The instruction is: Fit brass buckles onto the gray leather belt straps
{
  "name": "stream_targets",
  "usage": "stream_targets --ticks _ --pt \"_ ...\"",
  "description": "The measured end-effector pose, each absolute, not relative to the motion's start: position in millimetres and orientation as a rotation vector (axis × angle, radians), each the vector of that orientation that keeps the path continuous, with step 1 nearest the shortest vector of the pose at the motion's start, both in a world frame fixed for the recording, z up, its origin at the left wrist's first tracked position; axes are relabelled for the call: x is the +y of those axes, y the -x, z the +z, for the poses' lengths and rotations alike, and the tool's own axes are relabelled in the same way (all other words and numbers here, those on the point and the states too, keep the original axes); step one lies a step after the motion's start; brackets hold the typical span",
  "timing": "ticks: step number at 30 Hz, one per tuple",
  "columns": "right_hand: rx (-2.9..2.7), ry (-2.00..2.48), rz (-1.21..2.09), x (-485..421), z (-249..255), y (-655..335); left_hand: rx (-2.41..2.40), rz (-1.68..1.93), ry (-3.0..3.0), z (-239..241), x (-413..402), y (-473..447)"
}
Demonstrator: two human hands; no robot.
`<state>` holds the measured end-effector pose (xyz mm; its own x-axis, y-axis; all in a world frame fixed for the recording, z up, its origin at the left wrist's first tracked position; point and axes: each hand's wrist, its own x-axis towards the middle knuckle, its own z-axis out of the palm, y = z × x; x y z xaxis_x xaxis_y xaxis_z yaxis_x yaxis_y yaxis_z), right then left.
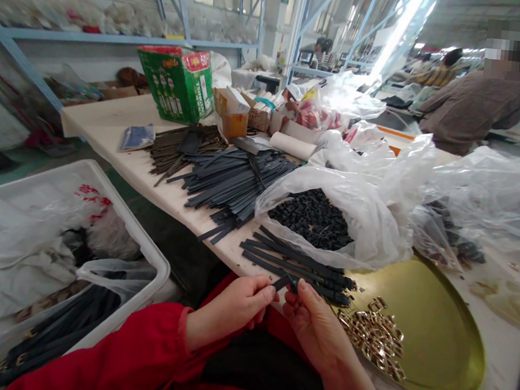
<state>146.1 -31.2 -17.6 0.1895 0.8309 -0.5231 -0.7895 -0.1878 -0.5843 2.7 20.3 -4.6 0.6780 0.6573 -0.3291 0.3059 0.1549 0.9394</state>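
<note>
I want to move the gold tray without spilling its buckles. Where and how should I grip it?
Probably by the rim of the gold tray, at the picture's lower right, coming from that side. That stretch looks bare, while the buckles pile leftward, where black straps and a plastic bag crowd in. Keep it level.

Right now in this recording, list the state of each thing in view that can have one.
Left hand: closed on dark strip
Right hand: closed on dark strip
Dark strip: appears bent
Plastic bag: open, black pieces inside
Gold buckles: loose, heaped
Gold tray: partly covered by buckles
Strip pile: loose, fanned out
White bin: open, things inside
Green box: standing
</note>
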Motion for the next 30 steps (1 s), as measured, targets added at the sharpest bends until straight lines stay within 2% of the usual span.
stream_targets --ticks 5,10,17,20,24,27,30 --pt "-0.035 0.984 1.452 -34.0 -20.2 -144.4 0.854 0.378 -1.667 0.2 16.7 -4.5" --pt "-0.302 1.123 1.386 -40.3 -26.9 -145.1 0.83 0.439 -1.778 -2.5 17.2 -5.9" --pt "-1.239 1.431 0.867 -49.8 -41.2 -155.6 0.894 0.251 -2.03 -10.4 11.6 -5.1" --pt "-1.241 1.456 0.971 -51.9 -38.2 -162.8 0.816 0.179 -1.953 -4.6 10.6 -3.4" --pt "-0.817 1.452 1.214 -52.5 -28.0 -169.6 0.742 -0.046 -1.75 5.8 15.4 1.4" --pt "-0.556 1.292 1.366 -52.7 -27.1 -161.9 0.754 -0.021 -1.732 5.5 18.3 0.8" --pt "-0.593 1.256 1.374 -53.2 -35.2 -150.2 0.727 0.01 -1.662 -1.6 18.1 -2.7"
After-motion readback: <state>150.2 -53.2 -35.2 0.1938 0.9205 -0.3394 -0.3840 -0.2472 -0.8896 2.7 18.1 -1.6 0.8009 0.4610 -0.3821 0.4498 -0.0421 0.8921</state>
